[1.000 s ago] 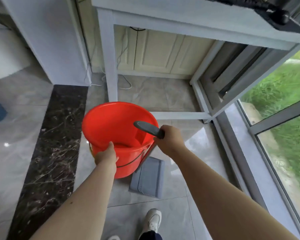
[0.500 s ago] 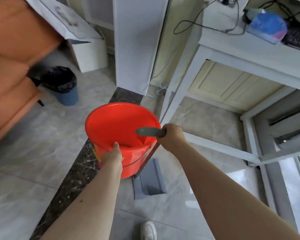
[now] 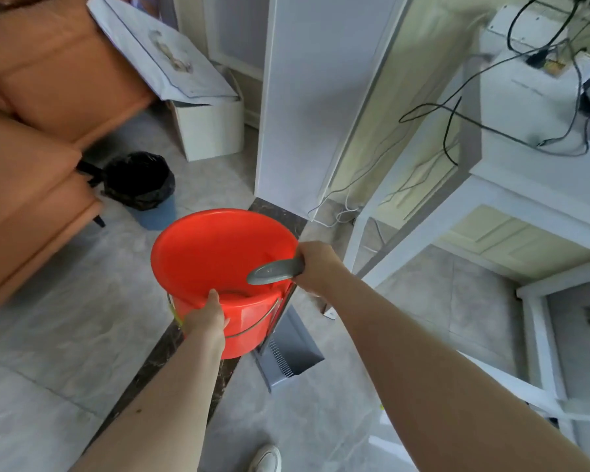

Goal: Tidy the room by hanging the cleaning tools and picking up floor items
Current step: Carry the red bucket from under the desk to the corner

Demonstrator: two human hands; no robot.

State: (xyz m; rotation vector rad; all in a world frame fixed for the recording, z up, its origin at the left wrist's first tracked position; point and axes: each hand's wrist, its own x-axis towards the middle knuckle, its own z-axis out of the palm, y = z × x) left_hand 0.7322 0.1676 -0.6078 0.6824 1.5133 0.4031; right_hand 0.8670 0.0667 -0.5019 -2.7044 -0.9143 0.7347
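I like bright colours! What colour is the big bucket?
Bright red-orange plastic bucket, seen best in the head view.

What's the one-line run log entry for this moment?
left hand: grips red bucket rim | right hand: holds grey dustpan handle | dustpan: hangs beside bucket | both carried above floor

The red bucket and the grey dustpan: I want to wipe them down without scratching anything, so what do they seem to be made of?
The red bucket looks like glossy moulded plastic: even colour and soft highlights on its wall. Its thin bail handle looks like bare metal wire, silvery and shiny. The grey dustpan seems to be matt plastic, with moulded comb teeth; its grip in the right hand looks alike.
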